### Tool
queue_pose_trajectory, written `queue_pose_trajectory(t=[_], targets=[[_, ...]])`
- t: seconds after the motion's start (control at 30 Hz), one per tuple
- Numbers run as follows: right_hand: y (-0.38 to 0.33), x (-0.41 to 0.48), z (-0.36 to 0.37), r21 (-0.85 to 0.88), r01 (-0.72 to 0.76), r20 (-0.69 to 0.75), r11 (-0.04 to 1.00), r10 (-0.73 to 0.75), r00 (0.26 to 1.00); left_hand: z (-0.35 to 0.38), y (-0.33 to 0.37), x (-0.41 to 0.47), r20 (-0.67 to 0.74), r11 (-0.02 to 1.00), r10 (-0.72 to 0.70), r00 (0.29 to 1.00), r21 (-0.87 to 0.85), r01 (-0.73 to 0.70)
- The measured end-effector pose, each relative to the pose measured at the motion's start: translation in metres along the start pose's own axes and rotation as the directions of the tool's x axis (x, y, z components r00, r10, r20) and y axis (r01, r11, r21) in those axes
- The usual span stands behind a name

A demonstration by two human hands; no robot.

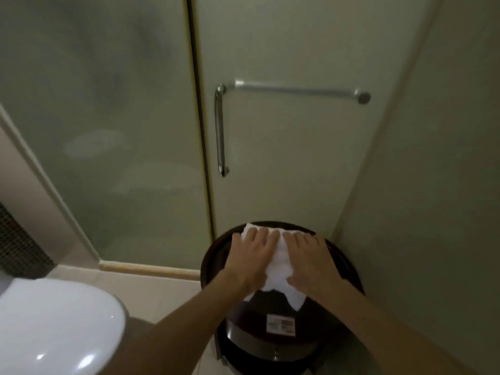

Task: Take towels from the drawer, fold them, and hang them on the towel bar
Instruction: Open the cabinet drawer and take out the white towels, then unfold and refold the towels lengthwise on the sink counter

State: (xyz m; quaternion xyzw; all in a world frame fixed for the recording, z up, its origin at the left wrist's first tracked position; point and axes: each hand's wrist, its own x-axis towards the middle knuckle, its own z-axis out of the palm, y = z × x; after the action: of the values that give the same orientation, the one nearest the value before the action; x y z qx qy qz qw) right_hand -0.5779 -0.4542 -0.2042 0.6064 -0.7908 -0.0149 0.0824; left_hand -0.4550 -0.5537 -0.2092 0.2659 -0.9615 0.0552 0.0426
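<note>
A small white towel lies on the round dark top of a stand at the bottom middle, one corner hanging over the near edge. My left hand rests flat on the towel's left side, fingers spread. On its right side my right hand presses flat as well. Neither hand grips the cloth. Above them a metal towel bar runs across the frosted glass door, bare. No drawer is in view.
A vertical metal door handle hangs left of the bar. Frosted glass shower panels fill the back. A white toilet lid sits at the bottom left. A plain wall closes the right side. The stand carries a label.
</note>
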Motion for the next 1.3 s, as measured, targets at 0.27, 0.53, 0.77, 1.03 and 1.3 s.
queue_pose_trajectory(t=[0.27,0.53,0.77,1.03,1.3], targets=[[-0.035,-0.022,-0.138,0.067,0.172,0.028,0.983,-0.174,0.984,-0.130,-0.014,-0.072,0.047,0.983,-0.161,0.986,-0.086,0.164],[-0.070,-0.050,-0.172,0.165,0.240,-0.020,0.957,-0.240,0.971,-0.177,-0.031,-0.138,0.026,0.972,-0.206,0.978,-0.108,0.208],[-0.082,-0.056,-0.180,0.180,0.345,-0.102,0.921,-0.331,0.938,-0.186,-0.028,-0.169,-0.039,0.947,-0.290,0.956,-0.157,0.281],[-0.104,-0.024,-0.194,0.166,0.494,-0.170,0.853,-0.469,0.867,-0.204,-0.049,-0.185,-0.093,0.909,-0.396,0.914,-0.179,0.375],[-0.154,0.031,-0.202,0.120,0.628,-0.203,0.769,-0.600,0.773,-0.199,-0.100,-0.197,-0.136,0.845,-0.524,0.841,-0.202,0.495]])
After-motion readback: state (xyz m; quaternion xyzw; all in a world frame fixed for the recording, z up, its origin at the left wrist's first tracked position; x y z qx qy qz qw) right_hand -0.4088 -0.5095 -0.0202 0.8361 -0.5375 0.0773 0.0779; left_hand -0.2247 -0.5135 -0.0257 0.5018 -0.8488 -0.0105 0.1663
